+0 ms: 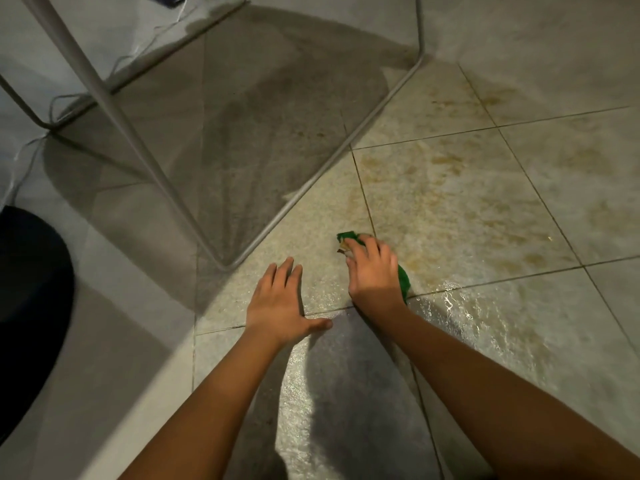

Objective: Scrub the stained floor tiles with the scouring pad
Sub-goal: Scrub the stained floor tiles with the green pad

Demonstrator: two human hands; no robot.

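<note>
**Fingers (367, 245) of the right hand (374, 271) curl over the scouring pad; left fingers (285, 271) lie flat**

Right-hand fingers are bent and close together, clamped down on the green scouring pad (348, 236), which lies under the palm and is pressed against the floor tiles (467, 209). One green end shows just beyond the fingertips and another pokes out beside the wrist, on the little-finger side. The pad sits at a grout line, with a crossing grout line just behind the wrist.

Just beside it, the person's left hand (277, 306) rests palm down on the tile. Its fingers are straight and nearly together, and the thumb is spread out toward the right wrist. It holds nothing.

Brownish stains (446, 161) spread over the tiles beyond the right fingertips and off to their right. A wet sheen (467, 317) glints on the tile to the right of the right forearm.

Beyond the left fingertips stands a thin metal frame (258, 237), its bent corner near them on the floor. Well to the left of the left hand there is a dark rounded object (31, 306), and a thin cable (20, 168) trails farther off.
</note>
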